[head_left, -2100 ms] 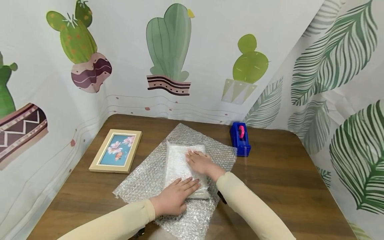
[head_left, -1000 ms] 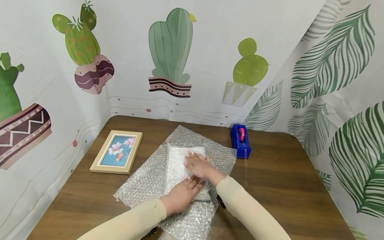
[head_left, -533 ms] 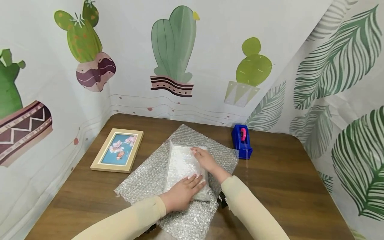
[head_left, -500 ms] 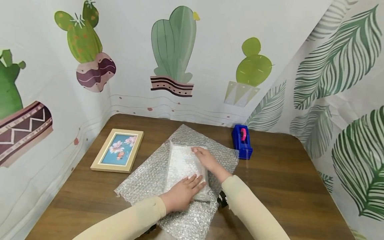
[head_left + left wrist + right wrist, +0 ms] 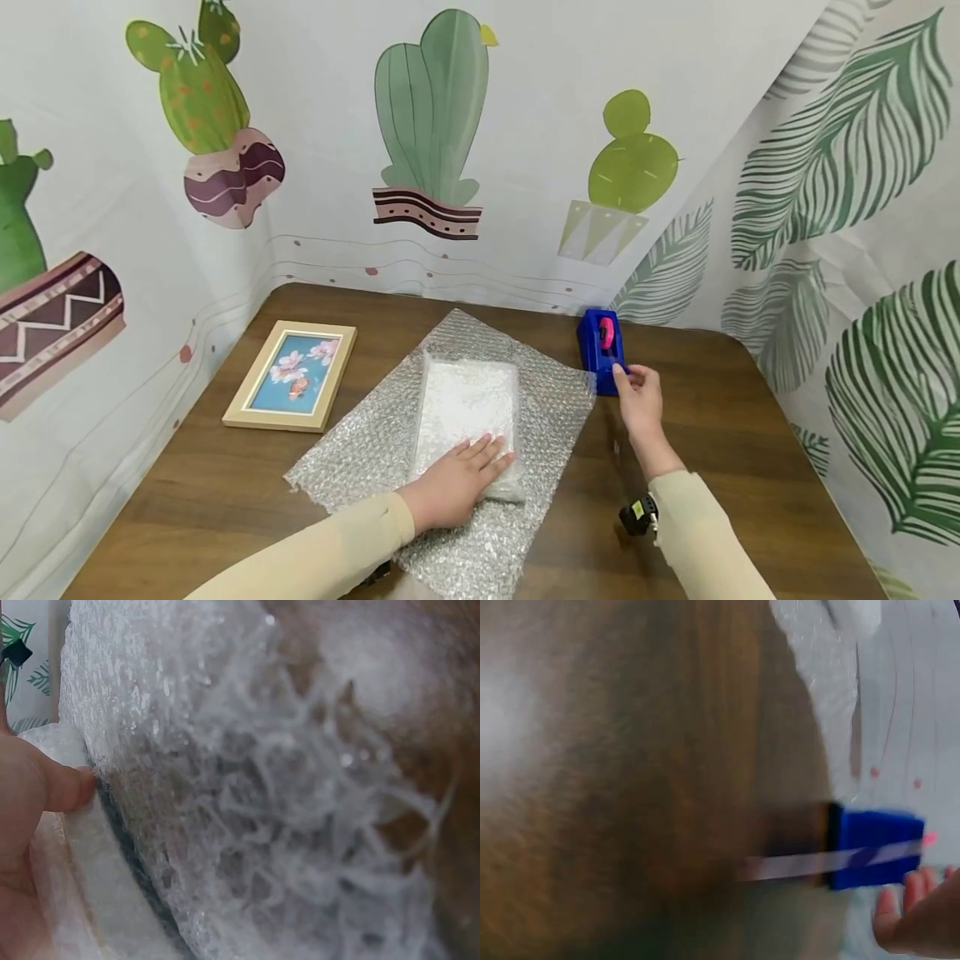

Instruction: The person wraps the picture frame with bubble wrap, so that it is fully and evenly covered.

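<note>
A flat rectangular bundle [image 5: 465,396] in clear wrap lies on a spread sheet of bubble wrap [image 5: 360,450]. My left hand [image 5: 453,487] rests on the bundle's lower half with straight fingers; the left wrist view shows the thumb [image 5: 71,787] along its side edge. At the back right, my right hand [image 5: 641,404] is at the front end of a blue tape dispenser [image 5: 592,354] holding a pink-cored roll [image 5: 606,332]. Its fingers [image 5: 915,889] are loosely bent beside the dispenser. A clear strip of tape [image 5: 799,866] sticks out from the dispenser's front.
A picture frame [image 5: 337,367] with pale wooden edges lies on the left of the brown table [image 5: 720,417]. Behind the table hangs a white cloth [image 5: 525,125] printed with cacti and leaves. A small black wrist camera [image 5: 637,515] sits under the right sleeve.
My right hand has left the bundle and moved right to the tape dispenser. The left hand shifted slightly right earlier and now stays on the bundle.
</note>
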Demonstrator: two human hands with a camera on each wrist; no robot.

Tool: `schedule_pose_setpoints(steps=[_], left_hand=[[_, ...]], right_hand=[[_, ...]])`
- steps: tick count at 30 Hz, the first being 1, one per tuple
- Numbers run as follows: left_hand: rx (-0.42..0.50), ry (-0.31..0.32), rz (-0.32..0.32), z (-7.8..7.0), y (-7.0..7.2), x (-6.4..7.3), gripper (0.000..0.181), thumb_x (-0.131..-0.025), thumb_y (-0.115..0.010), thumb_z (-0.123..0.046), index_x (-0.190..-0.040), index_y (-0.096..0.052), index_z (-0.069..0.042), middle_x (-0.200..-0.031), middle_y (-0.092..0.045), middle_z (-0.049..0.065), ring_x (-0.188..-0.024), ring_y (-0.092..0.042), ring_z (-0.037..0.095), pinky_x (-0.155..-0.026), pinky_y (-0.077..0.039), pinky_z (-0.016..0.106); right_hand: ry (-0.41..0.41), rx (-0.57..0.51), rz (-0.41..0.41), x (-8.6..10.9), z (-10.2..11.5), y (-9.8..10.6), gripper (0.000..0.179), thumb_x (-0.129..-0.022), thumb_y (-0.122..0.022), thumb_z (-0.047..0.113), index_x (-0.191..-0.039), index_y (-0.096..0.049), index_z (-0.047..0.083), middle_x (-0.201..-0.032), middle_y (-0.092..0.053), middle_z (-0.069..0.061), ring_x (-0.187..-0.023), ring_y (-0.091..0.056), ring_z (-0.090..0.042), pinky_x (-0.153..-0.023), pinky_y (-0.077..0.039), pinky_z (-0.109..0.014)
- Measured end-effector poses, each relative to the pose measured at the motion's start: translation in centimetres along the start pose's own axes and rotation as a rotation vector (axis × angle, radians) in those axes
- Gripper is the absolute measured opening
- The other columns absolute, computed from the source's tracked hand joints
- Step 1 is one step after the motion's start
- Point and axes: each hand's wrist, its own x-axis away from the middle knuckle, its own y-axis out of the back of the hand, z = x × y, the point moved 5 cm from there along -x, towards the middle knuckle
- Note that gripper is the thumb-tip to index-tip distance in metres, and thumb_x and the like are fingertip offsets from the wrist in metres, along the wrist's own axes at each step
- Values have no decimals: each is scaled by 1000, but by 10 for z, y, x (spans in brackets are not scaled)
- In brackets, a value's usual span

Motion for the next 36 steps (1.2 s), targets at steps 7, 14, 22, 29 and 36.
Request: schedule_pose_setpoints(steps=[7,14,22,29,36], left_hand=[[4,-1,0,0,0,0,70,-90,-63,-16,-154,-36,-15,-159,-36,12,-147,-38,28,-119,-37,42],[-7,-6,-10,0,-2,-2,68,-90,-63,-16,-153,-37,-16,-159,-37,11,-146,-39,27,-119,-37,41],[-19,-1,-20,2,-3,-3,74,-85,-67,-14,-153,-37,-15,-159,-38,12,-146,-40,28,-118,-38,41],[-24,4,-20,2,-4,-3,82,-79,-70,-14,-153,-36,-15,-159,-37,12,-146,-39,28,-119,-37,41],[-29,4,-19,2,-5,-2,83,-78,-71,-14,-154,-36,-16,-160,-36,12,-147,-39,28,-119,-37,41]], right_hand=[[-317,-211,197,-1,-35,-1,73,-100,-43,53,-141,-39,-7,-102,-66,3,-111,-54,-17,-97,-45,-35],[-391,-374,344,-4,-44,-3,37,-99,-48,50,-108,-61,18,-76,-65,22,-80,-61,6,-77,-50,-14],[-438,-623,338,-7,-49,-10,40,-102,-51,19,-70,-70,29,-68,-66,15,-70,-61,2,-75,-54,-13],[-433,-683,324,-10,-57,-16,41,-102,-50,17,-68,-72,27,-66,-66,12,-68,-62,0,-73,-55,-13],[-331,-602,292,-10,-59,-22,45,-100,-50,-1,-67,-68,25,-66,-67,11,-67,-65,-1,-69,-58,-15]])
